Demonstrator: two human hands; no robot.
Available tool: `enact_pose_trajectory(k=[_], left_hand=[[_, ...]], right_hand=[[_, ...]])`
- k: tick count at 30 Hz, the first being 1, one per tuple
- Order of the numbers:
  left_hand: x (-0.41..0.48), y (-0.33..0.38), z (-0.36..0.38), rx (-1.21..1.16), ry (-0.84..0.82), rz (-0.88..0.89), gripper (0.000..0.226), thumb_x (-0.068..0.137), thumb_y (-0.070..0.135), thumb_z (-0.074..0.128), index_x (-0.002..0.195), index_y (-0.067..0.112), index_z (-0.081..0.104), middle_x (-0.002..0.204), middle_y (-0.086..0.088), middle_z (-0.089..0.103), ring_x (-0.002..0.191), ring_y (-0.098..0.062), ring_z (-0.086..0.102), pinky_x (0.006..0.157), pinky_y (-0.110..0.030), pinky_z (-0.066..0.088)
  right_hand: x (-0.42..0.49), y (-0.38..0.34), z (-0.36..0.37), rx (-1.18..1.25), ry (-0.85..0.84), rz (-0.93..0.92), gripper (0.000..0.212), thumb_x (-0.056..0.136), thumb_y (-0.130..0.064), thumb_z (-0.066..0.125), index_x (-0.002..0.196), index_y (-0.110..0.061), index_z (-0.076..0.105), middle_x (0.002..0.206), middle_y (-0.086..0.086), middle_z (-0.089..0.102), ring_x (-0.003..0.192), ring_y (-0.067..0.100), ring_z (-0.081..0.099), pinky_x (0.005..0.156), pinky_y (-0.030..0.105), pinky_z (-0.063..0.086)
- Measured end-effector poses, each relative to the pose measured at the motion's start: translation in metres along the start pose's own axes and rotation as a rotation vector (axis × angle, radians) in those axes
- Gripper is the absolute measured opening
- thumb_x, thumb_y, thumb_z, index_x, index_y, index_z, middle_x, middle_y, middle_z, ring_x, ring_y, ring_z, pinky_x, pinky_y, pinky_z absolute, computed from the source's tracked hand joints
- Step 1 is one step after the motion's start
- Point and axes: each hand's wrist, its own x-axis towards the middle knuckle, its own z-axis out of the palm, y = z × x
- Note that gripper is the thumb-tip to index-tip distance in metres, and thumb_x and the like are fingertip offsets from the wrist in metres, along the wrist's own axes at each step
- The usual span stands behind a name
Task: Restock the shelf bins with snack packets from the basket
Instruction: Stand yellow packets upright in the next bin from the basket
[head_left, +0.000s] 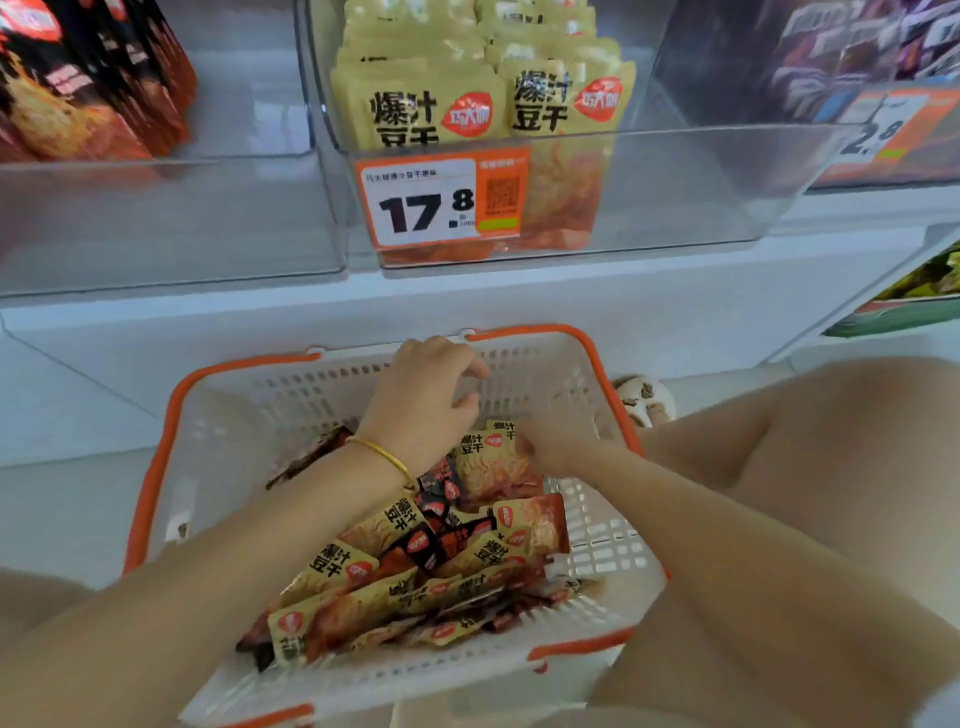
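Note:
A white basket with orange rim (156, 467) sits below the shelf and holds several yellow and dark snack packets (415, 587). My left hand (426, 400), with a gold bracelet at the wrist, hovers over the basket's far side, fingers loosely curled and holding nothing. My right hand (561, 441) is blurred and meets the right edge of a yellow packet (488, 462) that leans up at the back of the pile; its grip is unclear. Above, the middle clear bin (675, 197) holds rows of matching yellow packets (436, 109).
A price tag reading 17.8 (441, 200) is on the middle bin's front. The left bin (171, 223) holds dark red packets (88, 78), and the right bin (883, 130) holds purple ones. My bent knees flank the basket. A shoe (644, 400) shows behind it.

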Motion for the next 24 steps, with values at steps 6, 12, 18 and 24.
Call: enact_pose_trajectory(k=[6, 12, 18, 24], left_hand=[[-0.005, -0.01, 0.005, -0.041, -0.097, -0.07, 0.017, 0.091, 0.016, 0.056, 0.106, 0.018, 0.063, 0.111, 0.006, 0.06, 0.102, -0.008, 0.048, 0.104, -0.033, 0.034], [-0.006, -0.016, 0.007, -0.082, -0.157, -0.122, 0.019, 0.092, 0.014, 0.054, 0.108, 0.017, 0.064, 0.111, 0.006, 0.062, 0.101, -0.009, 0.053, 0.098, -0.027, 0.041], [-0.001, -0.017, 0.013, -0.144, -0.291, -0.199, 0.025, 0.093, 0.016, 0.053, 0.118, 0.014, 0.058, 0.099, 0.007, 0.051, 0.094, -0.009, 0.05, 0.078, -0.016, 0.036], [0.003, -0.023, 0.017, -0.227, -0.41, -0.34, 0.051, 0.087, 0.032, 0.064, 0.131, 0.015, 0.046, 0.125, -0.003, 0.055, 0.108, -0.017, 0.055, 0.088, -0.027, 0.044]], right_hand=[[0.02, 0.004, 0.085, 0.06, -0.26, 0.046, 0.047, 0.092, -0.003, 0.052, 0.137, -0.008, 0.04, 0.133, 0.013, 0.052, 0.118, 0.028, 0.053, 0.096, 0.034, 0.042], [0.029, 0.01, 0.096, 0.01, -0.273, 0.063, 0.03, 0.088, -0.003, 0.054, 0.117, -0.008, 0.058, 0.109, 0.009, 0.063, 0.101, 0.026, 0.061, 0.088, 0.035, 0.051], [0.021, 0.001, 0.013, 0.118, -0.074, 0.011, 0.023, 0.084, 0.001, 0.05, 0.069, -0.016, 0.045, 0.069, -0.004, 0.043, 0.072, 0.017, 0.046, 0.06, 0.024, 0.038], [-0.018, 0.003, -0.072, 0.653, -0.053, -0.09, 0.012, 0.086, 0.0, 0.064, 0.08, -0.003, 0.054, 0.077, 0.011, 0.062, 0.064, 0.014, 0.063, 0.062, 0.021, 0.056]])
